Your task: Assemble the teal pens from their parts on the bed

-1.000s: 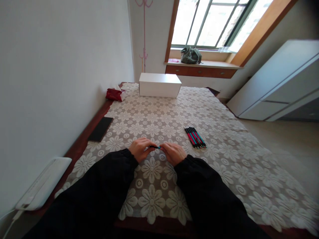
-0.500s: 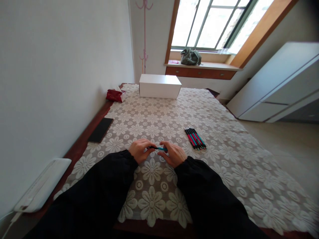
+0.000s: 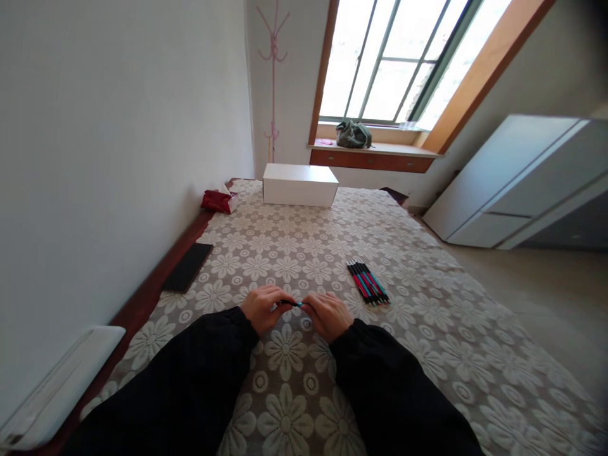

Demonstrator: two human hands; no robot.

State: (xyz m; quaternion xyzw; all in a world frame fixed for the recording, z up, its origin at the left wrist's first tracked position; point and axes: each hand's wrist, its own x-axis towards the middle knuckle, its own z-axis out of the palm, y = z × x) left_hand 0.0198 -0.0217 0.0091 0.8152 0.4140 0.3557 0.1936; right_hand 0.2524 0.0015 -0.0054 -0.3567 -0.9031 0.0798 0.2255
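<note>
Just below the frame's centre, the left hand (image 3: 262, 308) and right hand (image 3: 329, 315) meet over the white floral lace tablecloth (image 3: 427, 354), fingers of both pinched shut on a slim black pen with a teal grip (image 3: 291, 303), held level between them; only its short middle shows. Right of it lies a bunch of black, teal and pink pens (image 3: 367, 282)

Teal-and-black pen (image 3: 291, 303); pink, teal, black pens (image 3: 368, 281); cream floral lace tablecloth (image 3: 427, 304); white box (image 3: 299, 185); red pack (image 3: 218, 201); black sleeves (image 3: 190, 386); black phone (image 3: 186, 268).
</note>
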